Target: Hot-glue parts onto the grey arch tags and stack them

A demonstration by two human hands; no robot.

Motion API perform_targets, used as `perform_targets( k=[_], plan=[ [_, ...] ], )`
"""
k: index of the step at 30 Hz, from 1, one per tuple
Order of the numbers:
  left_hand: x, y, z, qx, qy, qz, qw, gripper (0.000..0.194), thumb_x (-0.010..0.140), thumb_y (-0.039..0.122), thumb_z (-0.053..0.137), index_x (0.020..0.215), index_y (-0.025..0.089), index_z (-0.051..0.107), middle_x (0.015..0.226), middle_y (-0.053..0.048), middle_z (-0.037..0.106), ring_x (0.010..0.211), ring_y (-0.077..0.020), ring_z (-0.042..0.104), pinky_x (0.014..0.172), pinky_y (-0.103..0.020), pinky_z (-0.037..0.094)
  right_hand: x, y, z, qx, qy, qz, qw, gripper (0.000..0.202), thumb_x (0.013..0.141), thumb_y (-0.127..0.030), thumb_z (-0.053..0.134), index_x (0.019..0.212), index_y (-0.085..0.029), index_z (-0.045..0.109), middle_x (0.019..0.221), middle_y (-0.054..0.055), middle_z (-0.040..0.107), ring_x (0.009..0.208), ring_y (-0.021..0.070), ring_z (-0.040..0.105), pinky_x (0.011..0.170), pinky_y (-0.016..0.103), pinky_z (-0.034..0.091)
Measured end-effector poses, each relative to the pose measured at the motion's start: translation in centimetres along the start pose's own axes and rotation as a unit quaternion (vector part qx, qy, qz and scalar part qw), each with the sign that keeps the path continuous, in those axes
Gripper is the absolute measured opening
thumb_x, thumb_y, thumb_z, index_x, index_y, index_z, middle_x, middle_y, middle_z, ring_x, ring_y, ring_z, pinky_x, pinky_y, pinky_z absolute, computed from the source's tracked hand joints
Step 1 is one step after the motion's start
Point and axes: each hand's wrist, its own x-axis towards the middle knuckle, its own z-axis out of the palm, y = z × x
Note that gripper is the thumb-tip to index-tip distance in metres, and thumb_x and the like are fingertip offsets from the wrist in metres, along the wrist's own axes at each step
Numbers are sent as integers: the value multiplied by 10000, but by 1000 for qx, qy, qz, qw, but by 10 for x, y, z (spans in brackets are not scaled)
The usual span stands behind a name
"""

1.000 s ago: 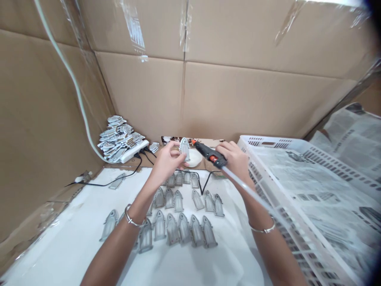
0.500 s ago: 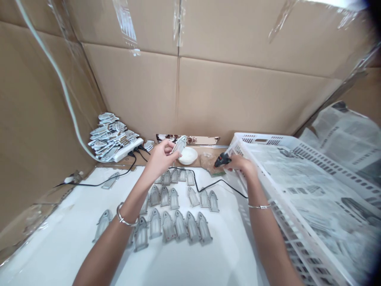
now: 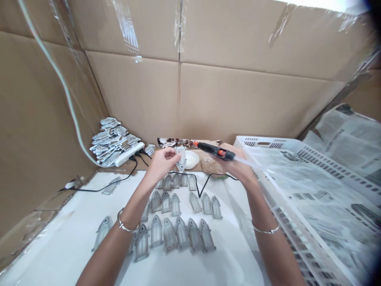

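Gripping a small arched piece (image 3: 180, 159) between thumb and fingers, the left hand (image 3: 163, 162) is near the centre of the frame, just in front of a white bowl (image 3: 192, 159). The piece hangs with its pointed end down and overlaps the bowl's left side in view; what the bowl holds is too pale to make out. To the right, the right hand (image 3: 235, 163) is closed around a black and orange glue gun (image 3: 214, 151), its orange tip pointing left toward the piece, near but apart from it. A translucent stick (image 3: 247, 161) sticks out of its rear.

Filling the right side of the frame, a white perforated crate (image 3: 269, 142) holds printed newspaper sheets (image 3: 309, 192); anything beneath them is hidden. More newspaper (image 3: 351, 139) is bunched beyond its far side at the upper right. A bag (image 3: 210, 165) with brownish contents lies between bowl and crate, partly behind the right hand.

Rows of grey arched pieces (image 3: 181, 232) lie on the white worktop (image 3: 232, 262), across the lower centre. At centre left, a heap of similar flat pieces (image 3: 111, 139) rises beside a white power strip (image 3: 130, 154).
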Motion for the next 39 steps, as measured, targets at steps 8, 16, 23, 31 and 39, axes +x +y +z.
perform_targets(
  k=[8,16,23,31,39],
  plan=[
    [-3,1,3,-33,-3,-12,999,261,655,352,763,748,143,636,713,-20,668,614,-135,610,590,-263,524,-8,-20,9,24,-27,-98,995,191,894,-297,553,737,-196,596,824,16,641,761,153,577,635,252,344],
    [-5,3,4,-27,-15,3,1000,259,683,359,764,766,149,637,730,-23,677,639,-142,630,627,-272,544,-8,-16,11,3,-15,-108,994,116,841,-197,539,737,-200,590,848,21,637,792,162,571,646,258,342],
    [-5,5,4,-29,-10,-5,1000,228,686,333,761,742,154,631,708,-11,669,620,-134,623,610,-263,542,-7,-13,13,-1,4,-130,992,121,807,-150,522,738,-206,604,894,41,669,817,177,589,670,265,371],
    [-2,-2,4,-25,-14,11,1000,260,673,369,765,745,152,641,716,-20,671,615,-137,617,599,-263,535,-8,-14,15,-7,10,-130,991,147,788,-125,516,748,-210,629,944,47,697,858,186,599,695,267,391],
    [-2,-2,5,-30,-19,1,999,293,665,396,773,769,151,650,756,-38,687,664,-158,641,619,-280,550,-8,-15,13,-7,1,-124,992,153,792,-133,498,751,-211,623,925,41,684,875,186,590,698,273,386]
  ],
)
